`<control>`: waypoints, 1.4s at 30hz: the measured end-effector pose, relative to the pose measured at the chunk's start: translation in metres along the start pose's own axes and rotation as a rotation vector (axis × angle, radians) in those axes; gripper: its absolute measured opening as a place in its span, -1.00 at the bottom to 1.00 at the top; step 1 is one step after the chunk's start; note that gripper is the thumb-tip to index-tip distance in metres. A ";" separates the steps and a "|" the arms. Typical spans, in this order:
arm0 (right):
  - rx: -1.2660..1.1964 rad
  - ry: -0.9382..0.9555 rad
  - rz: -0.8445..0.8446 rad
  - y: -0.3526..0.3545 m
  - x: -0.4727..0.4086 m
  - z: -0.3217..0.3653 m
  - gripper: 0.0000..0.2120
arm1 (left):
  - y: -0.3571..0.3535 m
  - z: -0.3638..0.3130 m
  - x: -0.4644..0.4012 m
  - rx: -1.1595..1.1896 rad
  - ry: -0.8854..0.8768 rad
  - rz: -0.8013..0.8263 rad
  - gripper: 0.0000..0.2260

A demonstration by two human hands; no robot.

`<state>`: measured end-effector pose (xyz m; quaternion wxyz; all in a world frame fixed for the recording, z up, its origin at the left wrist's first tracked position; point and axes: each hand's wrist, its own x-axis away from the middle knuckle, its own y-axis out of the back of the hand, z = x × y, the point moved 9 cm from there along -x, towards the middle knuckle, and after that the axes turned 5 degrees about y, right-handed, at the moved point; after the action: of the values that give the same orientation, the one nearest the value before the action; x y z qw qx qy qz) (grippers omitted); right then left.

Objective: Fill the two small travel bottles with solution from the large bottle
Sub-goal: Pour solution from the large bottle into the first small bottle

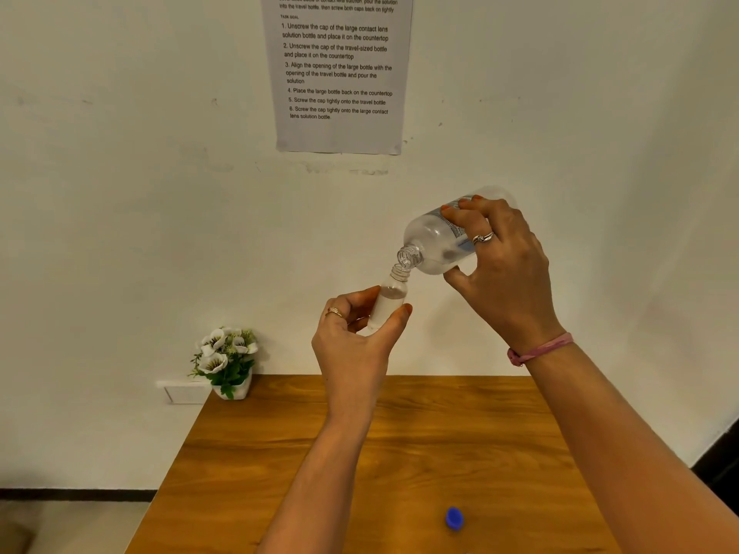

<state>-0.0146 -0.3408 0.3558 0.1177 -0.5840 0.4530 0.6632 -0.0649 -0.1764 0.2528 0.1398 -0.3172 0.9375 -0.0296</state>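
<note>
Both hands raised above the wooden table (pixel 360 453). Right hand (pixel 508 269) grips the large bottle (pixel 436 241), tipped mouth-down onto the small travel bottle (pixel 390 299) pinched in the left hand (pixel 352 341). Blue cap (pixel 454 518) lies on the table.

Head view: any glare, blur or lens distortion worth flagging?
Head view: soft, even light, faint shadows on the wall; wide-angle stretch at the edges, table sides splayed; large bottle and small bottle are clear and low-contrast against the white wall; posted sheet readable.
</note>
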 end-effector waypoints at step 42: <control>-0.004 0.021 -0.012 -0.001 -0.001 0.006 -0.38 | 0.004 0.003 0.000 0.013 0.010 -0.014 -0.71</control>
<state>-0.0177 -0.3357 0.3557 0.1156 -0.5940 0.4492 0.6573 -0.0665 -0.1734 0.2490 0.1371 -0.3225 0.9358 -0.0380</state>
